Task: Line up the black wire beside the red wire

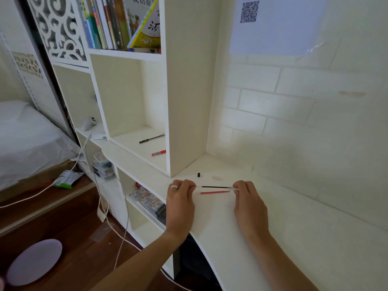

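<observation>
Both my hands are resting on the white desk: my left hand and my right hand are each pinching one end of a thin black ink refill. One red ink refill is lying just nearer. Two pens, a black pen and a red pen, are lying in the far-left cubby; a printed QR code sheet is hanging above.

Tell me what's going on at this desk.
A person is holding two pen refills over the white desk, one hand at each end. The left hand pinches the left ends and the right hand pinches the right ends of the black refill and the red refill, which lie side by side. A small black cap stands on the desk just behind. A black pen and a red pen lie in the shelf cubby.
</observation>
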`<state>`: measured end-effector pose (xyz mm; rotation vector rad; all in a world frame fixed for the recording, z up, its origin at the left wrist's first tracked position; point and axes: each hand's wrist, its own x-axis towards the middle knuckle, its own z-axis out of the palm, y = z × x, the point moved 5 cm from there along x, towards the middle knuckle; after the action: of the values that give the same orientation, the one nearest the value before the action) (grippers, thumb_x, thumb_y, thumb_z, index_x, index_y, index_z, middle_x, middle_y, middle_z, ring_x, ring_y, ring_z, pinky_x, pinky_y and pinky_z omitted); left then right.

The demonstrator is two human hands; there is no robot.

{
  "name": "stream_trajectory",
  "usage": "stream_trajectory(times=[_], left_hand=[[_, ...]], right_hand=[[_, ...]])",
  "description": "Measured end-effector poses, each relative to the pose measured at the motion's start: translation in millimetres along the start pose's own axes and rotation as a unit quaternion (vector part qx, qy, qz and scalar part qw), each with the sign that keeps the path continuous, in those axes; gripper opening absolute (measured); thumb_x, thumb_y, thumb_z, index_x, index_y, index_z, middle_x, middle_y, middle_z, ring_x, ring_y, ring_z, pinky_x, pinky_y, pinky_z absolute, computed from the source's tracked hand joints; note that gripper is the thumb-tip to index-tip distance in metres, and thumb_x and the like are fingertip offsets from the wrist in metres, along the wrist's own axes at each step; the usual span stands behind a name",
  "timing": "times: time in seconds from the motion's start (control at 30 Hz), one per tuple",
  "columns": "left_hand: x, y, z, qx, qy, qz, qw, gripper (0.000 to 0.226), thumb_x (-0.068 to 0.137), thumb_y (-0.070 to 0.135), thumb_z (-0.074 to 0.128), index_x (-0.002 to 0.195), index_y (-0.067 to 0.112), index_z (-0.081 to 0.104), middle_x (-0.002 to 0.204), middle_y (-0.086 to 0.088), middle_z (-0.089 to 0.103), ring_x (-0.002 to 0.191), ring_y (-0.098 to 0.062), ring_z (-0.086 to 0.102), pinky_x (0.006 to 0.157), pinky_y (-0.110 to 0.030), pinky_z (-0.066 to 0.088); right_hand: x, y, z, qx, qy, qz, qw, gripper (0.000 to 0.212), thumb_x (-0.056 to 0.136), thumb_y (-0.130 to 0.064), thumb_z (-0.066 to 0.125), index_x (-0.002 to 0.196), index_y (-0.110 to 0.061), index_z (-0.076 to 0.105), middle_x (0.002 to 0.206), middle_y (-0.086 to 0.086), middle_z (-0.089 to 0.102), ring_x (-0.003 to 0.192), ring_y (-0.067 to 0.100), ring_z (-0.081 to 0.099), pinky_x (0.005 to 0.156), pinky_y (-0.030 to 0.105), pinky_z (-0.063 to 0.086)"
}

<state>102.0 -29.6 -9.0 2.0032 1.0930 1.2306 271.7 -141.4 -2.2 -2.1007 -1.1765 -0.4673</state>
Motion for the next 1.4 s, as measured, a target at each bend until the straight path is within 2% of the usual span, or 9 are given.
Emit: stream_trajectory(times=[0.13, 0.27, 0.53, 0.8, 0.97, 1.07, 1.2, 1.3, 1.4], left_hand=[[9.6, -7.8, -7.7, 0.045, 0.045, -0.025, 0.998, 0.021, 0.101, 0.012, 0.049, 0.098, 0.020, 0.068, 0.098, 0.004, 0.058, 0.096, -0.014, 0.048, 0.080, -0.027, 0.042], [18.3, -17.4, -7.5, 0.077, 0.050, -0.028, 0.995, 0.019, 0.100, 0.015, 0.054, 0.097, 0.020, 0.072, 0.097, 0.001, 0.064, 0.094, -0.017, 0.051, 0.082, -0.035, 0.048], [23.9, -16.6, 3.9, 0.152, 0.012, -0.006, 0.988, 0.018, 0.098, 0.018, 0.057, 0.099, 0.022, 0.075, 0.098, 0.001, 0.070, 0.095, -0.022, 0.052, 0.084, -0.036, 0.043], [25.7, -23.1, 7.2, 0.161, -0.002, 0.005, 0.987, 0.019, 0.100, 0.023, 0.054, 0.102, 0.023, 0.073, 0.100, 0.002, 0.068, 0.096, -0.020, 0.051, 0.086, -0.035, 0.044], [23.8, -21.2, 6.5, 0.167, -0.002, 0.006, 0.986, 0.020, 0.100, 0.018, 0.053, 0.104, 0.021, 0.071, 0.104, 0.000, 0.067, 0.099, -0.022, 0.052, 0.088, -0.036, 0.044], [21.2, -5.1, 3.7, 0.206, 0.015, 0.089, 0.974, 0.013, 0.095, 0.012, 0.060, 0.103, 0.020, 0.067, 0.104, -0.001, 0.063, 0.099, -0.022, 0.055, 0.084, -0.037, 0.046], [15.2, 13.6, 20.0, 0.235, -0.040, 0.251, 0.938, 0.010, 0.088, 0.014, 0.071, 0.096, 0.020, 0.070, 0.098, 0.000, 0.066, 0.093, -0.022, 0.058, 0.077, -0.036, 0.051], [14.7, 9.3, 31.6, 0.260, -0.071, 0.262, 0.927, 0.009, 0.087, 0.023, 0.073, 0.096, 0.021, 0.074, 0.097, 0.002, 0.069, 0.094, -0.021, 0.060, 0.077, -0.034, 0.051], [18.0, 6.1, 33.6, 0.250, -0.091, 0.223, 0.938, 0.006, 0.091, 0.025, 0.068, 0.092, 0.021, 0.073, 0.093, 0.003, 0.067, 0.091, -0.020, 0.059, 0.078, -0.032, 0.048]], right_hand=[[-0.1, 5.1, 2.8, -0.010, 0.004, 0.031, 0.999, 0.013, 0.095, -0.005, 0.057, 0.101, -0.017, 0.056, 0.101, -0.001, 0.056, 0.060, 0.024, 0.057, 0.048, 0.028, 0.036], [0.1, 5.3, 3.9, 0.000, 0.005, 0.034, 0.999, 0.014, 0.094, -0.004, 0.058, 0.100, -0.017, 0.056, 0.103, -0.001, 0.055, 0.062, 0.025, 0.059, 0.048, 0.030, 0.040], [0.0, 3.4, 5.5, 0.008, -0.007, 0.006, 1.000, 0.011, 0.096, -0.011, 0.057, 0.105, -0.018, 0.058, 0.107, -0.001, 0.054, 0.061, 0.026, 0.061, 0.048, 0.038, 0.052], [0.8, 2.4, 7.5, 0.004, -0.021, 0.006, 1.000, 0.010, 0.097, -0.013, 0.056, 0.104, -0.018, 0.060, 0.108, -0.001, 0.055, 0.064, 0.025, 0.063, 0.051, 0.036, 0.051], [0.3, 2.8, 7.8, 0.014, -0.030, 0.008, 0.999, 0.010, 0.098, -0.014, 0.054, 0.104, -0.019, 0.061, 0.107, -0.001, 0.056, 0.068, 0.025, 0.063, 0.053, 0.033, 0.048], [0.1, 3.5, 8.0, 0.020, -0.033, 0.012, 0.999, 0.011, 0.099, -0.014, 0.053, 0.104, -0.019, 0.062, 0.106, -0.002, 0.056, 0.074, 0.024, 0.063, 0.055, 0.034, 0.048], [1.0, 2.6, 5.5, 0.019, -0.026, 0.018, 0.999, 0.016, 0.098, -0.012, 0.054, 0.109, -0.021, 0.061, 0.108, -0.002, 0.056, 0.082, 0.023, 0.064, 0.059, 0.033, 0.049], [0.6, 3.1, 3.3, 0.012, -0.016, 0.024, 1.000, 0.019, 0.097, -0.011, 0.053, 0.110, -0.024, 0.061, 0.106, -0.003, 0.056, 0.082, 0.021, 0.063, 0.056, 0.030, 0.048], [0.2, 5.6, 4.0, 0.006, -0.010, 0.034, 0.999, 0.016, 0.096, -0.009, 0.055, 0.104, -0.021, 0.063, 0.104, -0.003, 0.057, 0.077, 0.021, 0.063, 0.055, 0.032, 0.050]])
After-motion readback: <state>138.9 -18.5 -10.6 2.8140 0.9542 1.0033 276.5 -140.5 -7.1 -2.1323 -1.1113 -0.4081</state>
